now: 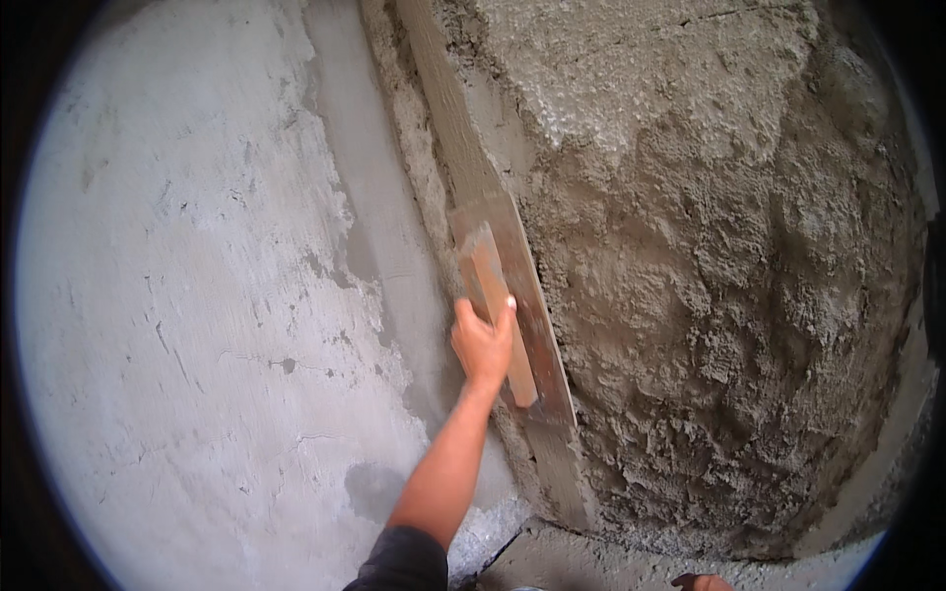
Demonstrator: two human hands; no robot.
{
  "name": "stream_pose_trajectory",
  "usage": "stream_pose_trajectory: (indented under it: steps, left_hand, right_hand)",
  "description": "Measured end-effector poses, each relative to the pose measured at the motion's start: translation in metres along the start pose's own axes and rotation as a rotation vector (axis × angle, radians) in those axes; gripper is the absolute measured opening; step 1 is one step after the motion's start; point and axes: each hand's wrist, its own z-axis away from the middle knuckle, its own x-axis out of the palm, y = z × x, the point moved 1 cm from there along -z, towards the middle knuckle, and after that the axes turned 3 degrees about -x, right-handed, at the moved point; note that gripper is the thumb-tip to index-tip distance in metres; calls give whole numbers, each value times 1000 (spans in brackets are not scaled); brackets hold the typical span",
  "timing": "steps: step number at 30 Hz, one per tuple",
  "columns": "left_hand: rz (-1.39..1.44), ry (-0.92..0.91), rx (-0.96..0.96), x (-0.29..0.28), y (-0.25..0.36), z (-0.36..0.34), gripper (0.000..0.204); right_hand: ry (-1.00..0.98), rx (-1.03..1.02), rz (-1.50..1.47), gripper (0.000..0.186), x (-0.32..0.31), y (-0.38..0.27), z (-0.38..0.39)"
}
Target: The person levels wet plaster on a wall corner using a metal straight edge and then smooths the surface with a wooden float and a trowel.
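My left hand (483, 342) is wrapped round the light wooden handle of a plastering float (540, 340), its thumb along the handle. The long, thin, mortar-stained blade lies along a narrow smoothed mortar strip (455, 128), which runs on above and below it. To the right of the blade is rough, lumpy wet mortar (709, 325). At the bottom edge, only a small part of what looks like my right hand (708, 583) shows; its fingers are mostly cut off, and I cannot see whether it holds anything.
A pale grey, scuffed, smooth wall surface (217, 295) fills the left side, with a darker grey band (370, 167) beside the strip. Below, a mortar-smeared ledge or floor (581, 561) meets the foot of the rough mortar. Another smooth edge (877, 463) borders it at right.
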Motion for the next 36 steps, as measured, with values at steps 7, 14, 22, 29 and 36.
stream_pose_trajectory:
  steps: [7,14,22,29,36]
  left_hand:
    - [-97,121,129,-14,59,-101,52]
    - [-40,-3,46,-5,-2,12,46]
    - [-109,-75,-224,-5,-138,237,53]
    - [-185,-227,-426,8,-193,373,61]
    - [-162,-297,-549,12,-240,425,65]
  right_hand:
    - [-50,15,4,46,7,6,-7]
    - [8,-71,-72,40,11,15,-7]
    - [-15,-22,-47,41,4,10,-1]
    - [-66,77,10,42,3,22,6]
    - [-41,5,61,40,5,26,5]
